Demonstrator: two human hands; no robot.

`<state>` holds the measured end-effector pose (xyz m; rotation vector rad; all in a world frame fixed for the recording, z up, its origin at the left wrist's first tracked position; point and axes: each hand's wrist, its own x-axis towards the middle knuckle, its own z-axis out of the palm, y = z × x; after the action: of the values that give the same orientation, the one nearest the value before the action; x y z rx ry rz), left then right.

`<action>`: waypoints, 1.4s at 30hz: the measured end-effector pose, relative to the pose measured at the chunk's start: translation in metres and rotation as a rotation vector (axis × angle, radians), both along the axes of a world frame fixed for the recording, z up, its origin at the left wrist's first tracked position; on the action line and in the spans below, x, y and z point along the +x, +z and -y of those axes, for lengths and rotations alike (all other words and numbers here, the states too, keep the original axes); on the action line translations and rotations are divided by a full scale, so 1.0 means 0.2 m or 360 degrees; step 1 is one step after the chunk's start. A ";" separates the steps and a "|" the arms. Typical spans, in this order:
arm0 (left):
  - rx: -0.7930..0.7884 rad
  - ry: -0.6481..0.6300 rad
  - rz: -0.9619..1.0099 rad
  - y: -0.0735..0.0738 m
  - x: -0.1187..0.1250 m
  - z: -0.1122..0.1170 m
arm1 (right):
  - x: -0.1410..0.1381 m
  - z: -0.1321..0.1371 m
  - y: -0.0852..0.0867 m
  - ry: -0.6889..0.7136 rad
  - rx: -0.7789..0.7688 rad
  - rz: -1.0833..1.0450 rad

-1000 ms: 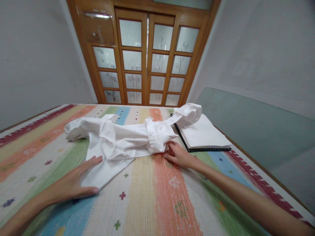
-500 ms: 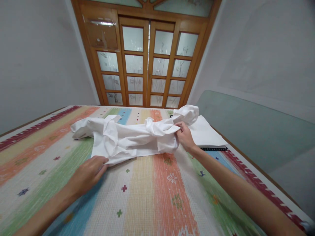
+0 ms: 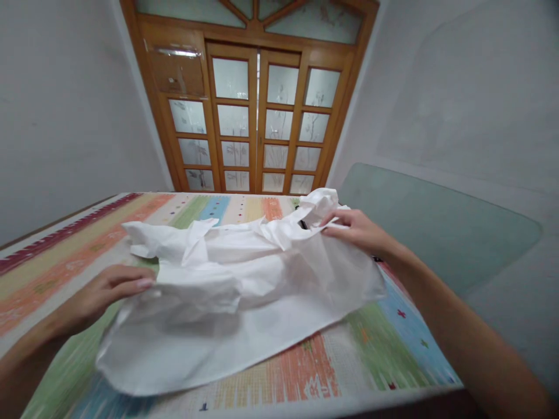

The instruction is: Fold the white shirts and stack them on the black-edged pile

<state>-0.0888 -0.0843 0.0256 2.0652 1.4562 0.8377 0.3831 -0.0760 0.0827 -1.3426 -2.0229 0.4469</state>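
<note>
A white shirt [image 3: 262,317] lies crumpled across the striped cloth, its curved lower edge spread toward me. At its left side, my left hand [image 3: 116,284] pinches the fabric, thumb on top. My right hand [image 3: 353,230] grips the shirt's upper right part between thumb and fingers, slightly above the surface. Bunched, sleeve-like ends stick out at the far left and far right. The fingertips of both hands are partly hidden by the fabric.
The multicoloured striped cloth [image 3: 279,372] covers the table-like surface, whose near edge shows at the bottom right. A pale green rounded panel [image 3: 437,215] stands along the right wall. Wooden doors with frosted panes [image 3: 257,122] close off the far end.
The shirt's lower part has unfolded toward me and now covers much more of the striped cloth. My hands have moved apart, and the white flat item at right is now mostly covered.
</note>
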 end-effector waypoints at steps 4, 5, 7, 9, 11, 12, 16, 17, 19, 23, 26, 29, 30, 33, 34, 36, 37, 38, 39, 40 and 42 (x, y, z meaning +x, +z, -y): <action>-0.0346 -0.0286 -0.0160 -0.08 0.03 -0.05 | -0.04 0.08 -0.06 0.0535 -0.0736 0.0692; -0.0225 -0.0117 -0.0220 -0.12 0.05 -0.09 | -0.07 0.08 -0.09 0.0561 -0.0840 0.0777; 0.0053 0.0080 -0.0391 -0.22 0.09 -0.19 | -0.12 0.06 -0.18 0.0525 -0.0797 0.0870; 0.0323 0.0193 -0.0457 -0.33 0.12 -0.32 | -0.18 -0.01 -0.26 0.0387 -0.0405 0.0897; 0.0396 0.0219 -0.0551 -0.44 0.16 -0.46 | -0.24 -0.11 -0.35 0.0210 -0.0092 0.0884; 0.0366 0.0234 -0.0603 -0.48 0.18 -0.52 | -0.26 -0.18 -0.39 0.0166 0.0022 0.0877; 0.0061 0.0139 -0.0844 -0.60 0.27 -0.70 | -0.34 -0.44 -0.55 0.0158 0.0139 0.0917; -0.0008 0.0122 -0.0910 -0.62 0.29 -0.73 | -0.35 -0.50 -0.59 0.0164 0.0102 0.0930; -0.0093 0.0100 -0.1000 -0.64 0.34 -0.78 | -0.38 -0.59 -0.66 0.0206 0.0019 0.0955; -0.0193 0.0095 -0.1051 -0.63 0.40 -0.90 | -0.44 -0.68 -0.76 0.0311 -0.0137 0.0990; -0.0228 0.0093 -0.1060 -0.61 0.45 -1.01 | -0.47 -0.71 -0.82 0.0250 -0.0179 0.1028; -0.0219 0.0105 -0.1052 -0.59 0.52 -1.12 | -0.52 -0.75 -0.87 0.0074 -0.0207 0.1048; -0.0216 0.0115 -0.1049 -0.59 0.55 -1.15 | -0.54 -0.77 -0.88 0.0005 -0.0238 0.1051; -0.0212 0.0135 -0.1087 -0.60 0.64 -1.21 | -0.57 -0.84 -0.90 -0.0185 -0.0363 0.1047; -0.0181 0.0125 -0.1114 -0.61 0.66 -1.22 | -0.57 -0.87 -0.91 -0.0232 -0.0389 0.1034; -0.0078 0.0101 -0.1159 -0.64 0.67 -1.22 | -0.57 -0.93 -0.91 -0.0307 -0.0404 0.0999; -0.0017 0.0093 -0.1165 -0.65 0.67 -1.22 | -0.57 -0.96 -0.92 -0.0343 -0.0397 0.0981; 0.0038 0.0090 -0.1153 -0.67 0.67 -1.21 | -0.57 -0.98 -0.92 -0.0378 -0.0383 0.0960; 0.0079 0.0094 -0.1126 -0.68 0.66 -1.21 | -0.57 -1.00 -0.93 -0.0411 -0.0363 0.0937; 0.0105 0.0097 -0.1091 -0.69 0.65 -1.20 | -0.57 -1.01 -0.94 -0.0437 -0.0338 0.0910; 0.0130 0.0105 -0.1008 -0.71 0.64 -1.18 | -0.57 -1.03 -0.95 -0.0466 -0.0285 0.0838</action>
<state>0.0383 0.1526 -0.1161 2.4900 1.8315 0.2627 0.2698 0.1295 -0.1076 -1.9973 -2.1727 0.1489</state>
